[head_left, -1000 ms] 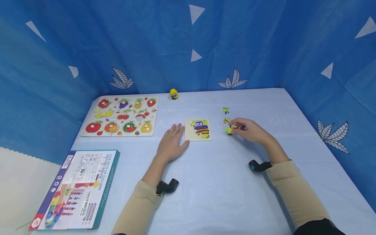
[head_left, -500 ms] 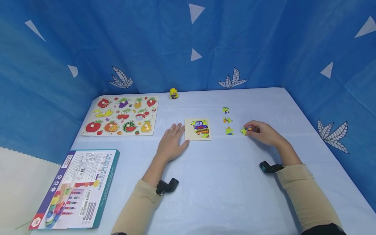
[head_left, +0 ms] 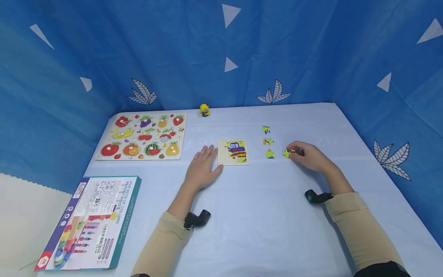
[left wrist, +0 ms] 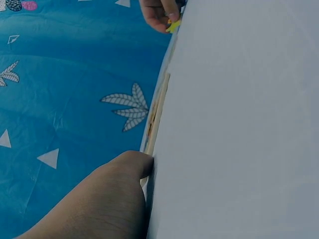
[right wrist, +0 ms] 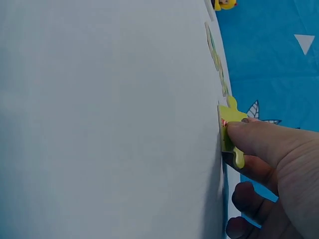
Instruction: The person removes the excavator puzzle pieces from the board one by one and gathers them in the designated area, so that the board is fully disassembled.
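Observation:
My left hand (head_left: 202, 169) lies flat on the table with fingers spread, its thumb and fingertips along the left edge of a small square wooden puzzle board (head_left: 223, 161). A partly assembled picture of a blue and orange truck (head_left: 237, 150) fills the board's middle and right. To the right, my right hand (head_left: 309, 157) pinches a yellow-green jigsaw piece (head_left: 286, 153) between thumb and fingers. In the right wrist view that jigsaw piece (right wrist: 232, 114) stands tilted close over the table, its knobs showing. Three loose jigsaw pieces (head_left: 268, 141) lie in a column between board and right hand.
A fruit peg puzzle (head_left: 142, 136) lies at the back left. Nearer on the left is a flat toy box (head_left: 90, 223). A small yellow figurine (head_left: 205, 110) stands at the table's back edge, before a blue curtain (head_left: 194, 50).
My right hand has moved right with the jigsaw piece, away from the loose pieces, and shifted only slightly over the last half second. The left hand has stayed in place.

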`<action>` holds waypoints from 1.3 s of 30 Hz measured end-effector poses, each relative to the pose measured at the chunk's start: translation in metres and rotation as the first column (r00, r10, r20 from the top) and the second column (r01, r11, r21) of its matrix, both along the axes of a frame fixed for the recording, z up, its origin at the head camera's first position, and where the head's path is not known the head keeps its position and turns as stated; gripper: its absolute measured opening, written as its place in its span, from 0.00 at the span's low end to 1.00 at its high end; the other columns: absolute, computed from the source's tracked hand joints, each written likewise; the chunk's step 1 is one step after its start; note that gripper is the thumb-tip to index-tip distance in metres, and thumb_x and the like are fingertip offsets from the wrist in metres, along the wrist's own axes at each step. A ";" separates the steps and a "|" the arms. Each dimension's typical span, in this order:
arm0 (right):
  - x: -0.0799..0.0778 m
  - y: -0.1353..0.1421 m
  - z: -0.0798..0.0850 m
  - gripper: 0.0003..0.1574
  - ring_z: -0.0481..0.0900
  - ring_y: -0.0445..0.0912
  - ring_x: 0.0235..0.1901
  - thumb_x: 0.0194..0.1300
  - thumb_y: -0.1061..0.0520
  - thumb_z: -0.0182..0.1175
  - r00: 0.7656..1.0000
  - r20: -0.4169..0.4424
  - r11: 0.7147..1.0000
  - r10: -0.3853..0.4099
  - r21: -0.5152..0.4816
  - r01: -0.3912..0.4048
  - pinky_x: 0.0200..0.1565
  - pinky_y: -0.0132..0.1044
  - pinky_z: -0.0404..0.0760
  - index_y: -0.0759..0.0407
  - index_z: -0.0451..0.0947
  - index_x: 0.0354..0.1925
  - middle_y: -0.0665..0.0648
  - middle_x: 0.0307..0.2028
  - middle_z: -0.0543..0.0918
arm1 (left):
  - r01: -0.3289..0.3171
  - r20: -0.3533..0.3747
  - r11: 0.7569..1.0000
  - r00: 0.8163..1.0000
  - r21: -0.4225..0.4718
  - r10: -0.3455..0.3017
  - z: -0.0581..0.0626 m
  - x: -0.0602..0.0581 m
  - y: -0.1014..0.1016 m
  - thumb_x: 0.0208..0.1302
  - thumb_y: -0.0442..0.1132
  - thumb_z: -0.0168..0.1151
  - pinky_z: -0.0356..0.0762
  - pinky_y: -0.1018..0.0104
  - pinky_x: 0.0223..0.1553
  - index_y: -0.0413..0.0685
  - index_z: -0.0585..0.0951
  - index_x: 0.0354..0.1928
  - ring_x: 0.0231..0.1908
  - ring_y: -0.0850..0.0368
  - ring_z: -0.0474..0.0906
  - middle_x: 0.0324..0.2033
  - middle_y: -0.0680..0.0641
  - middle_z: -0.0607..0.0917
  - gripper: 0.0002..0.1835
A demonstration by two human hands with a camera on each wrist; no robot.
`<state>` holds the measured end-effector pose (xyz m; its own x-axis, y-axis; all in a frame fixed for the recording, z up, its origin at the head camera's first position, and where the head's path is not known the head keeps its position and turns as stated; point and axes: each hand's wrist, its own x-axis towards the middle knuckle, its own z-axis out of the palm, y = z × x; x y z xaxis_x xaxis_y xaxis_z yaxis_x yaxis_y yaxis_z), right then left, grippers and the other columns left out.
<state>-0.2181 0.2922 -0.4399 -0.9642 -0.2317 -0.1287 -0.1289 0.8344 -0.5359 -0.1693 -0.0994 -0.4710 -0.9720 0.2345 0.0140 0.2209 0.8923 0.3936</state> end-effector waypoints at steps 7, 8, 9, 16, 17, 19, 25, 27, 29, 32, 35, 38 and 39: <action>0.000 -0.001 0.001 0.18 0.72 0.54 0.45 0.67 0.56 0.63 1.000 -0.015 1.000 -0.012 0.010 0.012 0.48 0.47 0.77 0.56 0.79 0.54 0.61 0.51 0.76 | -0.001 0.000 1.000 1.000 -0.002 0.001 0.000 0.000 0.000 0.69 0.63 0.48 0.44 0.53 0.79 0.54 0.59 0.77 0.79 0.53 0.42 0.79 0.51 0.53 0.39; 0.000 -0.001 0.002 0.18 0.72 0.55 0.47 0.67 0.56 0.63 1.000 -0.011 1.000 -0.014 0.010 0.015 0.50 0.49 0.77 0.57 0.79 0.55 0.61 0.52 0.75 | -0.001 0.001 1.000 1.000 -0.001 0.001 0.000 -0.001 0.000 0.69 0.63 0.48 0.44 0.53 0.79 0.54 0.59 0.77 0.79 0.53 0.42 0.79 0.51 0.53 0.39; 0.000 -0.002 0.002 0.18 0.72 0.55 0.50 0.67 0.56 0.63 1.000 -0.007 1.000 -0.015 0.012 0.015 0.53 0.52 0.76 0.57 0.80 0.55 0.62 0.53 0.75 | -0.002 0.001 1.000 1.000 -0.002 0.002 0.000 -0.001 0.000 0.69 0.63 0.49 0.44 0.53 0.79 0.54 0.58 0.77 0.79 0.53 0.42 0.79 0.51 0.53 0.39; -0.001 -0.010 0.010 0.20 0.75 0.57 0.51 0.65 0.59 0.64 0.999 -0.050 0.996 0.015 0.084 -0.010 0.58 0.58 0.75 0.60 0.82 0.55 0.62 0.49 0.78 | -0.004 0.002 1.000 1.000 -0.007 0.004 0.000 -0.002 0.000 0.69 0.63 0.48 0.43 0.53 0.79 0.54 0.58 0.77 0.79 0.53 0.42 0.79 0.52 0.53 0.39; -0.001 -0.013 0.011 0.20 0.75 0.56 0.49 0.64 0.59 0.64 0.998 -0.059 0.996 0.017 0.090 -0.012 0.56 0.57 0.76 0.60 0.82 0.55 0.62 0.48 0.79 | -0.004 0.002 1.000 1.000 -0.007 0.004 0.000 -0.002 0.000 0.69 0.63 0.48 0.43 0.53 0.79 0.55 0.58 0.77 0.79 0.53 0.42 0.79 0.52 0.53 0.39; -0.001 -0.019 0.013 0.20 0.75 0.54 0.47 0.65 0.59 0.64 0.997 -0.066 0.996 0.025 0.087 -0.019 0.54 0.54 0.78 0.59 0.81 0.56 0.61 0.48 0.79 | -0.003 0.005 1.000 1.000 -0.008 0.003 0.001 -0.002 0.000 0.69 0.63 0.48 0.43 0.53 0.79 0.55 0.58 0.77 0.79 0.53 0.42 0.79 0.52 0.53 0.39; -0.003 -0.050 0.022 0.21 0.74 0.51 0.40 0.67 0.54 0.63 0.991 -0.083 0.993 0.107 0.059 -0.102 0.41 0.43 0.78 0.54 0.80 0.57 0.57 0.47 0.80 | 0.001 -0.009 1.000 1.000 -0.001 -0.001 0.000 -0.003 0.000 0.69 0.63 0.48 0.45 0.52 0.79 0.54 0.59 0.77 0.79 0.53 0.43 0.78 0.51 0.55 0.39; -0.004 -0.063 0.026 0.22 0.74 0.51 0.40 0.67 0.53 0.63 0.985 -0.087 0.987 0.151 0.061 -0.146 0.41 0.42 0.79 0.55 0.79 0.58 0.57 0.47 0.81 | 0.000 -0.011 1.000 1.000 -0.002 0.000 -0.001 -0.003 0.000 0.69 0.64 0.48 0.45 0.52 0.79 0.55 0.59 0.77 0.79 0.53 0.43 0.78 0.52 0.55 0.39; -0.006 -0.078 0.028 0.23 0.75 0.51 0.41 0.67 0.52 0.64 0.979 -0.089 0.982 0.183 0.065 -0.177 0.43 0.43 0.80 0.54 0.79 0.59 0.56 0.47 0.81 | 0.001 -0.010 1.000 1.000 -0.002 -0.001 -0.002 -0.003 0.000 0.69 0.64 0.47 0.44 0.52 0.79 0.55 0.59 0.77 0.79 0.53 0.43 0.78 0.52 0.55 0.39; -0.007 -0.100 0.028 0.24 0.76 0.50 0.48 0.67 0.51 0.64 0.969 -0.084 0.971 0.234 0.069 -0.229 0.52 0.47 0.81 0.53 0.78 0.59 0.55 0.49 0.81 | 0.003 -0.005 1.000 1.000 0.000 -0.003 -0.003 -0.003 0.000 0.69 0.64 0.47 0.44 0.52 0.79 0.55 0.59 0.77 0.79 0.52 0.43 0.78 0.51 0.54 0.40; -0.008 -0.121 0.025 0.24 0.76 0.50 0.54 0.66 0.51 0.65 0.954 -0.077 0.957 0.288 0.064 -0.284 0.60 0.50 0.78 0.51 0.78 0.60 0.53 0.51 0.81 | 0.001 -0.003 1.000 1.000 -0.001 -0.001 -0.003 -0.003 0.000 0.69 0.64 0.47 0.44 0.52 0.79 0.54 0.58 0.77 0.79 0.52 0.43 0.78 0.51 0.54 0.40; -0.007 -0.141 0.022 0.26 0.73 0.50 0.58 0.66 0.49 0.65 0.939 -0.071 0.941 0.336 0.062 -0.332 0.64 0.52 0.74 0.49 0.78 0.61 0.53 0.55 0.79 | -0.005 0.003 1.000 1.000 -0.010 0.005 -0.003 -0.002 -0.001 0.69 0.64 0.46 0.44 0.53 0.79 0.55 0.58 0.77 0.79 0.53 0.42 0.79 0.51 0.54 0.40; -0.007 -0.147 0.021 0.26 0.72 0.50 0.59 0.65 0.49 0.65 0.934 -0.074 0.937 0.349 0.065 -0.344 0.64 0.52 0.74 0.49 0.78 0.61 0.53 0.56 0.79 | -0.006 0.003 1.000 1.000 -0.012 0.006 -0.003 -0.002 -0.001 0.69 0.64 0.46 0.44 0.53 0.79 0.55 0.58 0.77 0.79 0.53 0.43 0.79 0.51 0.54 0.40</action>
<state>-0.2248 0.1448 -0.4186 -0.8329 -0.5487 -0.0721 -0.4570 0.7555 -0.4695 -0.1710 -0.1003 -0.4740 -0.9735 0.2286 0.0082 0.2142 0.8982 0.3838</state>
